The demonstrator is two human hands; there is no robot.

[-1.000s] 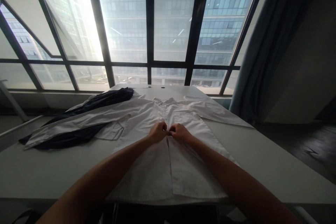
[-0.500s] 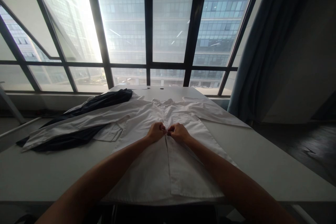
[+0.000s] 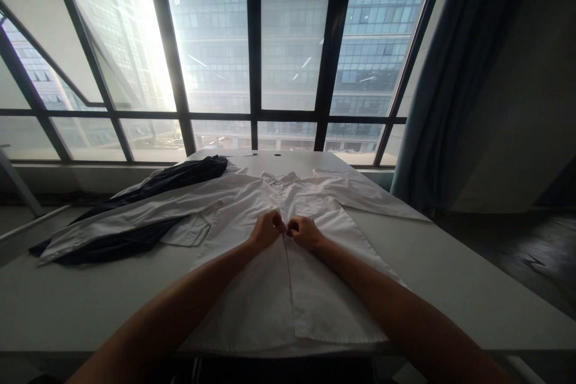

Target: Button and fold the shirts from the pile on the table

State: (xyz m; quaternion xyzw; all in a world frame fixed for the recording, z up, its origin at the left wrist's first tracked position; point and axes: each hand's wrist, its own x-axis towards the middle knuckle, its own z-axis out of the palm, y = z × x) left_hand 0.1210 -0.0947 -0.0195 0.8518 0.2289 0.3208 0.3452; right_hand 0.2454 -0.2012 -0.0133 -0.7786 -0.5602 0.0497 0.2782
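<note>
A white cotton button-front shirt (image 3: 252, 288) lies face up and spread flat on the pale grey surface (image 3: 472, 294), its collar toward the window and its hem hanging just over the near edge. The cloth is thin and lightly creased, brighter near the collar where daylight falls on it, shaded toward the hem. Its front opening runs as a straight vertical line down the middle, the two front panels lying edge to edge below the hands. One sleeve stretches out to the right across the surface; the other reaches far to the left, its cuff resting near the surface's left edge. A chest pocket shows on the panel left of the opening. The left hand (image 3: 267, 230) and the right hand (image 3: 305, 233) sit close together at mid-chest of the shirt, right on the front opening, knuckles up and fingers curled inward; each is pinched on the edge of the placket, fingertips nearly meeting, though what lies between them is too small to make out. Both forearms reach in from the near edge over the lower panels. A dark navy garment (image 3: 148, 204) lies crumpled at the left, partly under the shirt's left sleeve. Behind the surface stands a large window with dark frames (image 3: 252, 72), and a grey-blue curtain (image 3: 445, 84) hangs at the right.
</note>
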